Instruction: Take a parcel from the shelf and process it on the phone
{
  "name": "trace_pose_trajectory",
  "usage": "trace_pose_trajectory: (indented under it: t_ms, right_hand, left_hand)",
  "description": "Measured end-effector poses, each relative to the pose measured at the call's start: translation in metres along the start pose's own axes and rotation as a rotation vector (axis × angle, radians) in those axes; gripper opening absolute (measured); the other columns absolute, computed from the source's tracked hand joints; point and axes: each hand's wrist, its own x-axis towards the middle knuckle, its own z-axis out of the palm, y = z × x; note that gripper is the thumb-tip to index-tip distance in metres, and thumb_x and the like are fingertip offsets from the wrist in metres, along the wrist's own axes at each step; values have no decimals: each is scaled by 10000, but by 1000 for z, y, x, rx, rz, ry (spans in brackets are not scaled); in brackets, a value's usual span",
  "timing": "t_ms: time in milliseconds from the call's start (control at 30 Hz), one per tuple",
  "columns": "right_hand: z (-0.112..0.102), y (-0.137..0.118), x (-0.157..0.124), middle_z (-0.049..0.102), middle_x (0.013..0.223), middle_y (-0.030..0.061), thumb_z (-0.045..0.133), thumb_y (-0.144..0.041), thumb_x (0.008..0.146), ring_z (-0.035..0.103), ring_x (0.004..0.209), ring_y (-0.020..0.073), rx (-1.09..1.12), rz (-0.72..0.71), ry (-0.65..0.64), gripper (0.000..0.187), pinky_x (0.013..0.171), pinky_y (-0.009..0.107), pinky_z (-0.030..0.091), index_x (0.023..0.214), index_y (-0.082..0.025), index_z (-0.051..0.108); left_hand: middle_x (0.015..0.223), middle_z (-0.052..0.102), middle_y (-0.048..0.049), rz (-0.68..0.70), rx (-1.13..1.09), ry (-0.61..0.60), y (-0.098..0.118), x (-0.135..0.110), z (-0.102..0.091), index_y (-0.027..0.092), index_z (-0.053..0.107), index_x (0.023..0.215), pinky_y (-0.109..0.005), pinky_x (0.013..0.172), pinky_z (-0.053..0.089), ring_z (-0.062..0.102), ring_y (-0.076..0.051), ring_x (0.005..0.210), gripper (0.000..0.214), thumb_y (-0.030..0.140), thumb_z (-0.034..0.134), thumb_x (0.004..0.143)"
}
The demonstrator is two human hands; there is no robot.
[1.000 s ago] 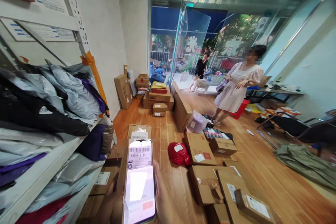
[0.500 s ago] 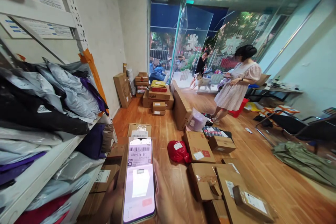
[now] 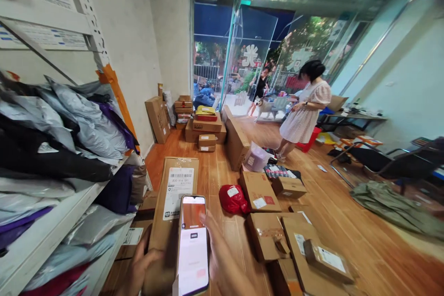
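My left hand (image 3: 138,263) grips the lower left edge of a long cardboard box (image 3: 163,236), which stands tilted in front of me with its white barcode label (image 3: 177,190) facing up. My right hand (image 3: 224,259) holds a phone (image 3: 193,246) upright against the box's lower right side, just below the label. The lit screen shows a brown camera picture on top and a pale panel below. Both hands are closed round what they hold.
A white shelf (image 3: 52,236) at left is packed with grey, black and purple mailer bags. Several cartons (image 3: 260,192) and a red bag (image 3: 233,198) lie on the wooden floor. A person in a light dress (image 3: 303,115) stands near the glass door; a chair (image 3: 391,162) is at right.
The phone has dropped lower and to the right, uncovering the box's label. Its screen no longer shows the barcode. The person in the dress has turned towards the door.
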Motion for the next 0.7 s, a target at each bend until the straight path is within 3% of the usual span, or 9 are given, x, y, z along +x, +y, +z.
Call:
trace_pose_trajectory:
  t_ms: [100,233,333,567,700]
  right_hand:
    - [-7,-4,13,683,871,63,897,-559,416,599,935,308,-47,43,149,714,766,326,466,931,-168,593]
    - [-12,-11,25,683,789,67,909,-596,320,623,877,317,-28,94,238,849,719,340,483,964,-151,581]
    - [-16,-8,34,681,802,68,922,-587,276,622,897,311,-11,82,327,914,709,332,492,996,-143,575]
    - [-35,-1,58,664,744,95,854,-657,392,630,803,366,99,86,359,715,626,408,515,853,-165,615]
    - [-52,-35,63,663,731,105,785,-605,546,633,758,369,293,41,166,600,654,432,520,879,-127,642]
  left_hand:
    - [952,697,-30,8,65,-19,1,3,-2,236,553,1138,-309,598,525,638,-305,876,665,302,696,493]
    - [919,690,-5,33,120,-10,-1,15,-1,223,567,1031,-268,620,509,628,-266,898,558,314,683,493]
    - [873,705,4,-1,118,-94,-3,28,2,225,551,1029,-273,617,506,628,-258,872,559,324,681,495]
    - [797,712,40,-67,126,-206,-2,64,33,220,537,1052,-259,651,507,635,-216,799,597,306,674,477]
    - [679,688,54,-160,82,-285,2,94,75,217,521,984,-267,593,485,634,-212,696,544,292,671,466]
